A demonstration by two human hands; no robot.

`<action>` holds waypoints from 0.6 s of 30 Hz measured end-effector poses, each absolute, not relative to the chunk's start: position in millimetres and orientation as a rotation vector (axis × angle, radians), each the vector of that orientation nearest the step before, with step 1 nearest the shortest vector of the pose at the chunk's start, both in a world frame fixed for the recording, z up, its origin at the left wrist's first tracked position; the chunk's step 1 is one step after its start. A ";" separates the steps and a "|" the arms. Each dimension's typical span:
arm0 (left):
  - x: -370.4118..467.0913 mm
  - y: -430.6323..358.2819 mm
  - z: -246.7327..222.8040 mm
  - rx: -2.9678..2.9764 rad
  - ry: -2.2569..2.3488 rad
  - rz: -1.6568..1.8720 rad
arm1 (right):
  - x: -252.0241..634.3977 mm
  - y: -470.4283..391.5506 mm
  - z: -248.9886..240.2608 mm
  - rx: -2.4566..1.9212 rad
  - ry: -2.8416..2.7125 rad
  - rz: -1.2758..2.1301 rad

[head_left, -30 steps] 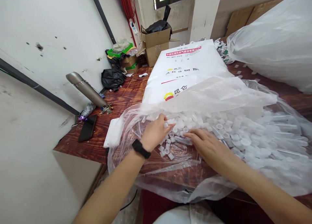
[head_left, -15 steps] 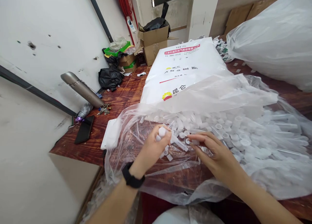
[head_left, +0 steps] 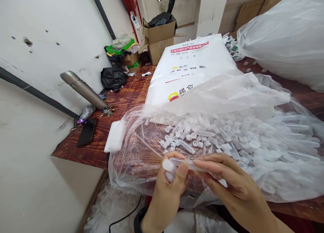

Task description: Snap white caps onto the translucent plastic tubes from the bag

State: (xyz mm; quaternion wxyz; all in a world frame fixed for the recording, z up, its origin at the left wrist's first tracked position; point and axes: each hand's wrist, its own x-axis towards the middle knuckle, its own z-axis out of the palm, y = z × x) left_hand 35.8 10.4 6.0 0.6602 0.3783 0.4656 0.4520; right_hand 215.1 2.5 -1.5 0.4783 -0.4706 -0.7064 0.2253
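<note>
Translucent plastic, one tube (head_left: 189, 164): I held it crosswise above the near edge of the bench (head_left: 123, 99). Progress, by my judgement: partial. In hand, the tube and at least two round white ends (head_left: 168, 165); whether these were fitted caps, I could not tell. Remaining, many loose short pieces (head_left: 178, 134) and loose tubes (head_left: 186, 146), heaped on a clear plastic bag (head_left: 268, 94) from mid-bench towards the right edge. Left hand (head_left: 168, 189), one: grip curled closed round the tube, thumb pressed over it, white ends bunched in the fist. Right hand (head_left: 233, 182), one: grip nearly closed, thumb and fingertips pinching the tube's other end, remaining fingers loosely bent.
</note>
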 end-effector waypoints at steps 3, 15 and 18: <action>36.7 2.5 5.7 0.979 1.049 1.004 | 213.4 -2.7 -2.0 -1.192 -1.637 0.720; 37.4 -0.7 -0.5 0.960 1.066 0.961 | 215.5 -15.4 -11.7 -1.177 -1.675 0.845; 41.1 0.8 -2.0 0.961 1.024 1.007 | 206.7 -16.5 -14.8 -1.220 -1.488 1.086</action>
